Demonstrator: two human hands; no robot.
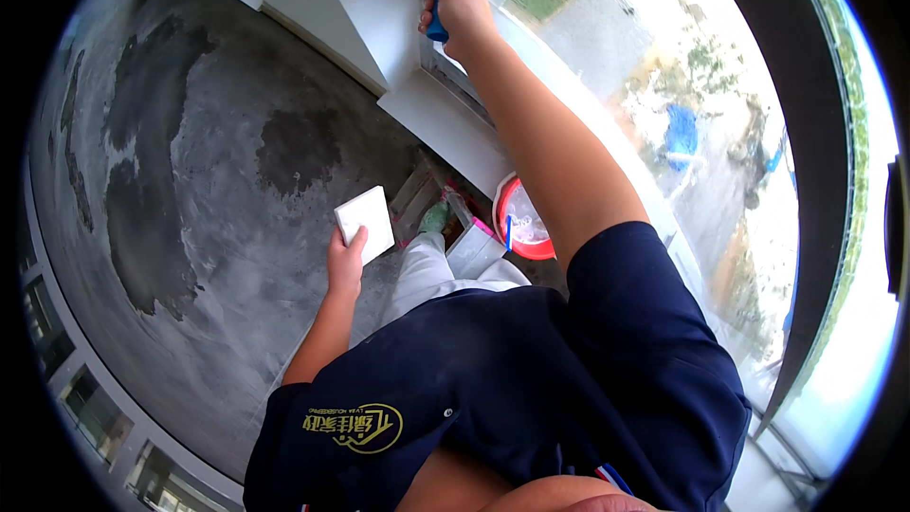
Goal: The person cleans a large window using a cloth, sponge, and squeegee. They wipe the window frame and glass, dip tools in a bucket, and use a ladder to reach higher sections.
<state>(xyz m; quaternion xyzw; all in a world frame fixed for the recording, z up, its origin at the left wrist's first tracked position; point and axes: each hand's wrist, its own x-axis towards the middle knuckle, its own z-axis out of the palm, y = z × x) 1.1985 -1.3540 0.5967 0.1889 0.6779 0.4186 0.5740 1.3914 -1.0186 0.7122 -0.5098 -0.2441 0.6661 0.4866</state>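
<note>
High at the top of the view, my right hand (464,17) is wrapped round the blue handle of a scrubber (438,25). Its head, edged in yellow with pale fuzzy material, is partly cut off by the picture's edge, close to the white window frame. Lower down on the left, my left hand (345,261) grips a flat white block (366,224), perhaps a sponge, with the thumb on its face. It is held out over the floor, apart from other things.
Below me, by the wall, stands a red-rimmed bucket (540,250) with whitish contents. A metal step (474,251) is by my feet. The grey floor (237,256) has dark wet-looking patches. A large window (701,66) curves along the right; a white ledge (445,123) runs beneath.
</note>
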